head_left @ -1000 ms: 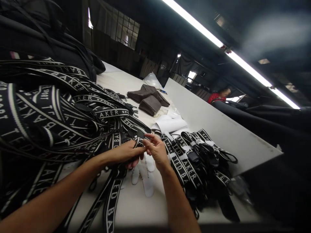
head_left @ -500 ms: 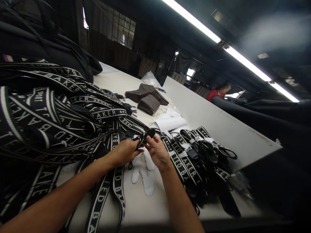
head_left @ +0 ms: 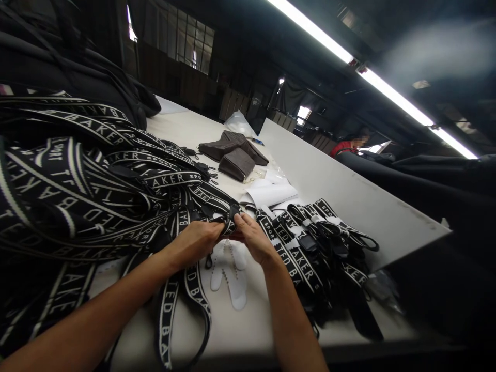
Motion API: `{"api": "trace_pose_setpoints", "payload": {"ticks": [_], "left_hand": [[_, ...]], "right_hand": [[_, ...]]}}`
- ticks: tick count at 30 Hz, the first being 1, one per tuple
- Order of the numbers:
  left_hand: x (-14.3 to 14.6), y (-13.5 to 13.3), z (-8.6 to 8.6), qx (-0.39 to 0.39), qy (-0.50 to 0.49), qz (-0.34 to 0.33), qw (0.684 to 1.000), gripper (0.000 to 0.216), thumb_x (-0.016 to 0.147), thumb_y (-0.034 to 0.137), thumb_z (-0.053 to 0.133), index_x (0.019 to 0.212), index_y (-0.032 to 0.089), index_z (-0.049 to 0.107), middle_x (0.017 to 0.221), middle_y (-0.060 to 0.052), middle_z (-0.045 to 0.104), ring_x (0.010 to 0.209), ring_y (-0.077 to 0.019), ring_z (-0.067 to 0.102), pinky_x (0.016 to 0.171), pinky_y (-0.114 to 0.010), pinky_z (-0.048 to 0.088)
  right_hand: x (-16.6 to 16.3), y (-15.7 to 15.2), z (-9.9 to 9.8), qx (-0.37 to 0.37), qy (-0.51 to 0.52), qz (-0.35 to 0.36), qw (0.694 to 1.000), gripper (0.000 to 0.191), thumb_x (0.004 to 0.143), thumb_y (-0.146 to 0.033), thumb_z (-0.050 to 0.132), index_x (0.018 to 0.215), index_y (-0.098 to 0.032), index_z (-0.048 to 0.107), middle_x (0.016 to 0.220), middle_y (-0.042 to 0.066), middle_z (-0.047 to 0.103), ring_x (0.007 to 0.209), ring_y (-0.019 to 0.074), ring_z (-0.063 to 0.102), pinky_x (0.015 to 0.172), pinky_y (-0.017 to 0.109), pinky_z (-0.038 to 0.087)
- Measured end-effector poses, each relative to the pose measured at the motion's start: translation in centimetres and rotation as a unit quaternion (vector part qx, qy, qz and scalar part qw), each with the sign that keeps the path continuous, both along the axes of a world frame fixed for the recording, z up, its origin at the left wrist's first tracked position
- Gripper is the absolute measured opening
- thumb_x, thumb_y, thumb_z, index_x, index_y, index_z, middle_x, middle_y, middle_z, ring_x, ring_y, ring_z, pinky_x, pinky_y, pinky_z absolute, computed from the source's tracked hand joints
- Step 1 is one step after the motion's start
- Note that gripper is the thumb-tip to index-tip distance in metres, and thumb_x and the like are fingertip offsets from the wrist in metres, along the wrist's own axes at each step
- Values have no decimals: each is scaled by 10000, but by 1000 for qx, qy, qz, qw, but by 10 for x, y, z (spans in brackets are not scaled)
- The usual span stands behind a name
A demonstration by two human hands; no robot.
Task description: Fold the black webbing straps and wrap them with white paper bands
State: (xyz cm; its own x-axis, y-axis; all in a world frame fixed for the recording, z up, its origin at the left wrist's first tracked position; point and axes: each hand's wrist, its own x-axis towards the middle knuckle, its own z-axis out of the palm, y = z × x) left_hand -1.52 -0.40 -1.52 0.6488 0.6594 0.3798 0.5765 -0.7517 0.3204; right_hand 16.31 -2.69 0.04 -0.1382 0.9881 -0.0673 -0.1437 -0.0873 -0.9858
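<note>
My left hand (head_left: 201, 236) is closed on a black webbing strap (head_left: 228, 223) with white edge lines and lettering. Close beside it, my right hand (head_left: 253, 237) pinches the same strap near a dark end piece, thumb on top. The fingers hide part of what they grip. A lettered length of strap (head_left: 166, 320) hangs in a loop below the left wrist, over the front of the table. To the left lies a big tangled heap of the same straps (head_left: 89, 196). White paper strips with beaded lines (head_left: 234, 284) lie on the table under my hands.
Folded straps with white paper bands (head_left: 302, 248) are piled at the right. Brown pouches (head_left: 236, 163), white paper sheets (head_left: 271, 194) and a clear plastic bag (head_left: 238, 123) lie farther back on the white table (head_left: 174, 126). A white board (head_left: 341, 191) rises behind. A person (head_left: 344, 146) is in the distance.
The dark end piece between my hands has turned and sits closer to the fingers. My right thumb has shifted over the strap, and the hanging loop below has swung to the right.
</note>
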Motion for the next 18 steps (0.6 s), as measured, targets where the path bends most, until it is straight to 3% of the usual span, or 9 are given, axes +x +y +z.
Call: {"api": "trace_pose_setpoints", "payload": {"ticks": [3, 6, 11, 15, 18], "left_hand": [[1, 0, 1, -60, -27, 0, 998, 184, 918, 315, 500, 841, 188, 609, 843, -118, 700, 762, -279, 667, 647, -311, 421], [5, -2, 1, -176, -88, -4, 980, 188, 876, 363, 558, 814, 189, 587, 780, -92, 692, 696, -256, 667, 614, -304, 440], [12, -10, 8, -436, -208, -49, 874, 302, 829, 463, 595, 817, 166, 540, 586, -6, 613, 446, -153, 553, 451, -248, 405], [10, -16, 18, -544, -248, -98, 796, 326, 795, 439, 671, 862, 135, 573, 659, -23, 646, 501, -118, 555, 473, -219, 399], [5, -17, 22, -593, -268, -146, 745, 330, 778, 360, 721, 974, 124, 601, 775, -46, 687, 620, -129, 611, 597, -240, 470]], "right_hand": [[-6, -2, 1, -1, 63, 24, 998, 492, 739, -533, 766, 1072, -214, 593, 856, 0, 692, 688, 111, 639, 655, 212, 502], [-12, -1, -1, 7, 135, 3, 991, 532, 703, -454, 821, 1109, -221, 568, 901, 5, 699, 754, 126, 660, 659, 208, 520], [-16, 1, -2, 70, 235, -46, 968, 477, 697, -317, 845, 1054, -228, 541, 933, 0, 705, 811, 129, 682, 709, 216, 558], [-8, 3, 6, 132, 263, -122, 948, 443, 703, -252, 825, 1044, -227, 543, 973, 23, 723, 901, 135, 691, 791, 235, 568], [9, 5, 14, 181, 253, -209, 927, 423, 737, -230, 779, 1085, -225, 539, 976, 30, 730, 959, 148, 690, 867, 285, 561]]}}
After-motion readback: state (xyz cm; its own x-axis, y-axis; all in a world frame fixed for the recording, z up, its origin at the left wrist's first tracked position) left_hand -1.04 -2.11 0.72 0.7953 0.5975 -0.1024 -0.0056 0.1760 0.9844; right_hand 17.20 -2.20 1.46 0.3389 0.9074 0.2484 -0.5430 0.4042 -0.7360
